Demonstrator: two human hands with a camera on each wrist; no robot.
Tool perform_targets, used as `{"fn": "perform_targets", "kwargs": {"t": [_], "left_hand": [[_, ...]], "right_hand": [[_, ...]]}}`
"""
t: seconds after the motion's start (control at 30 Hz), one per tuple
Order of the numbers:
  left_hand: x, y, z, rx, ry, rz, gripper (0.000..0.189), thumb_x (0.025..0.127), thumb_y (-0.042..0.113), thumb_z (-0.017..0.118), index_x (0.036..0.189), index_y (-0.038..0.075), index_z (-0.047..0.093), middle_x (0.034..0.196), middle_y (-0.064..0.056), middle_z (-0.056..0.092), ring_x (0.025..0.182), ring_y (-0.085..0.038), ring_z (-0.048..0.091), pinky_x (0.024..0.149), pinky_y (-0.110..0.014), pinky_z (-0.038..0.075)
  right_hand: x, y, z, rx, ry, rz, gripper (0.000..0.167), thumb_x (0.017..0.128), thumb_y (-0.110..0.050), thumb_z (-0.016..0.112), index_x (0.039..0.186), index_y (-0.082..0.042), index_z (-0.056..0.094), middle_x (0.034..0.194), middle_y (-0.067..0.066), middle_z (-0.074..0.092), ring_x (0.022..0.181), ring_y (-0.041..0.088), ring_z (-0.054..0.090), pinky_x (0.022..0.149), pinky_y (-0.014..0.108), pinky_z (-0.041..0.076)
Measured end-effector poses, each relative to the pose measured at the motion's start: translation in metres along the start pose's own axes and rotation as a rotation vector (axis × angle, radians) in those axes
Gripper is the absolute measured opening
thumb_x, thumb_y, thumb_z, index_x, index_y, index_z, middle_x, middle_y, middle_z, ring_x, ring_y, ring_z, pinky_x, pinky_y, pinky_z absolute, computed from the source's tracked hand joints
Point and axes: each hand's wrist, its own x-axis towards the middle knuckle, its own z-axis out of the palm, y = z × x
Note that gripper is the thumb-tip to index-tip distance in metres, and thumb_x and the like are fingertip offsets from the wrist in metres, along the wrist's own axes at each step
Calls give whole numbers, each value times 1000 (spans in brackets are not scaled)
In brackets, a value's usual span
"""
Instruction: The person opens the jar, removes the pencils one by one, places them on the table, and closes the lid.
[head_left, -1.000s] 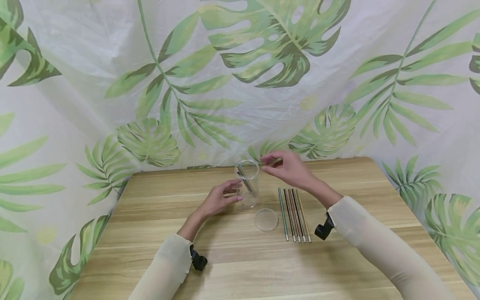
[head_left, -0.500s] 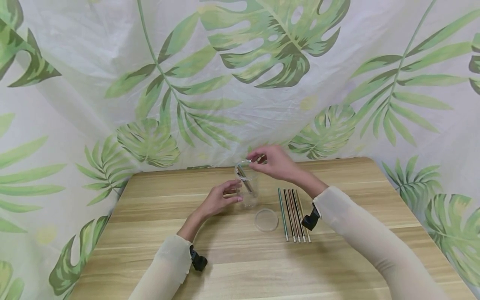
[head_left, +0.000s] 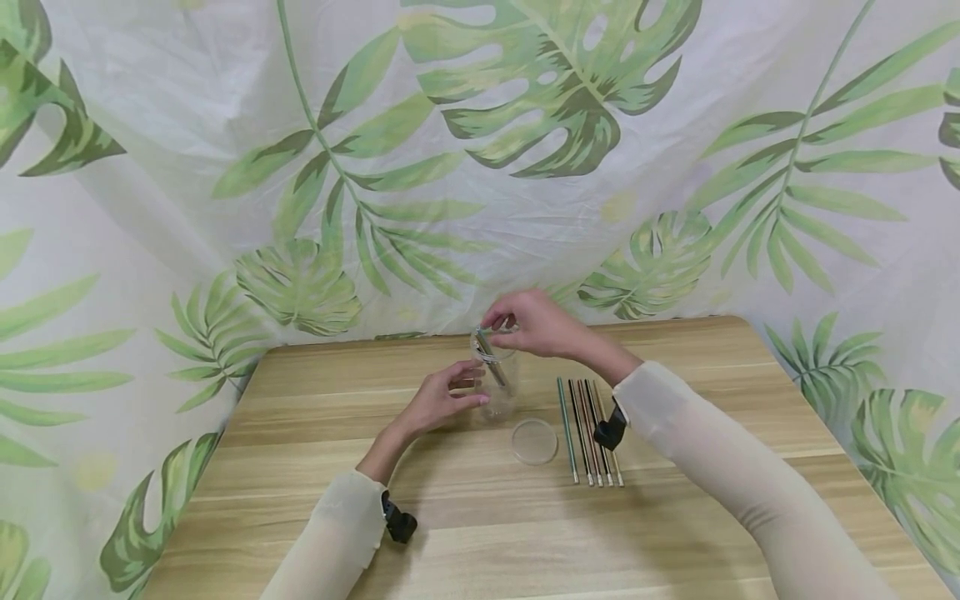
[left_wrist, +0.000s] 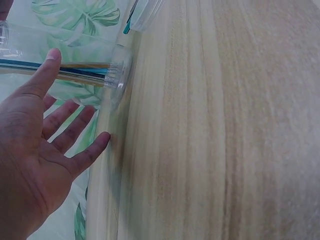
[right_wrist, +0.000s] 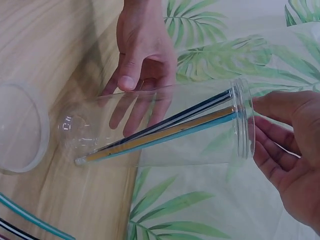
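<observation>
Evidently, per the head view, a clear plastic jar (head_left: 506, 390) stands upright on the wooden table (head_left: 480, 542), with pencils (head_left: 492, 363) leaning inside it. The left hand (head_left: 444, 400) is beside the jar wall; the right hand (head_left: 536, 325) is at the mouth. A round lid (head_left: 535, 442) and a row of loose pencils (head_left: 577, 429) lie nearby. Left wrist view: the left fingers are spread, grasping nothing; contact with the wall cannot be confirmed. Right wrist view: the right fingers are loosely bent at the rim, no pencil seen in their hold. Judgement: the jar is likely light, slippery and easily tipped, best steadied around its body; the pencils, stiff and slim, are best pinched near their upper ends.
</observation>
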Motion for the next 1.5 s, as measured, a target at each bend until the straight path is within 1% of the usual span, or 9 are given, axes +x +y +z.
{"fn": "perform_targets", "kwargs": {"t": [0.13,0.27,0.37,0.57,0.7,0.8,1.0,1.37,1.5], "left_hand": [[0,2,0,20,9,-13,66,92,12,84,150,-1,54,141,-27,64,127,-45,65,107,-59,54],[0,3,0,52,14,-24,67,92,16,85,150,1,54,142,-23,65,126,-43,66,107,-57,55],[0,4,0,68,20,-31,68,92,18,85,150,1,54,143,-23,65,127,-43,66,108,-57,55],[1,3,2,65,25,-41,70,92,12,84,152,-3,50,144,-28,62,127,-47,64,107,-62,53],[2,5,4,72,29,-45,70,94,10,83,152,-6,48,143,-31,61,127,-50,63,106,-65,52],[1,7,5,89,35,-50,69,94,12,83,151,-5,50,142,-29,63,126,-48,65,106,-64,53],[2,8,4,107,36,-51,68,93,20,85,150,2,54,141,-22,66,126,-42,67,105,-57,56],[4,8,4,141,23,-54,67,93,24,85,149,5,55,141,-22,66,125,-39,68,104,-54,58],[5,7,5,141,25,-60,68,92,24,86,150,5,55,141,-22,66,125,-40,68,104,-55,57]], "right_hand": [[4,0,-2,6,-47,-34,16,92,-4,79,107,-1,80,107,14,79,95,24,75,87,41,65],[9,0,-3,17,-108,-49,14,91,-5,80,105,-4,81,101,8,80,90,16,75,83,28,64],[12,1,-3,35,-152,-46,12,91,-5,81,103,-5,81,97,4,80,87,12,75,81,22,62],[15,0,-3,87,-212,-39,8,92,-2,80,99,-5,80,93,2,80,85,10,75,80,22,62],[17,0,-3,93,-222,-31,7,91,-1,80,98,-5,80,92,2,79,84,10,74,80,22,62],[18,1,-3,98,-228,-22,6,91,-1,80,96,-5,79,91,2,79,84,9,74,80,22,62],[20,1,-3,100,-224,-12,7,90,-2,82,95,-6,79,91,1,79,84,9,74,79,22,62],[22,5,0,110,-211,-1,8,90,-2,82,96,-5,79,90,0,78,83,9,73,78,22,62],[23,6,1,104,-208,1,8,89,-2,83,95,-6,79,89,0,78,82,9,73,78,22,62]]}}
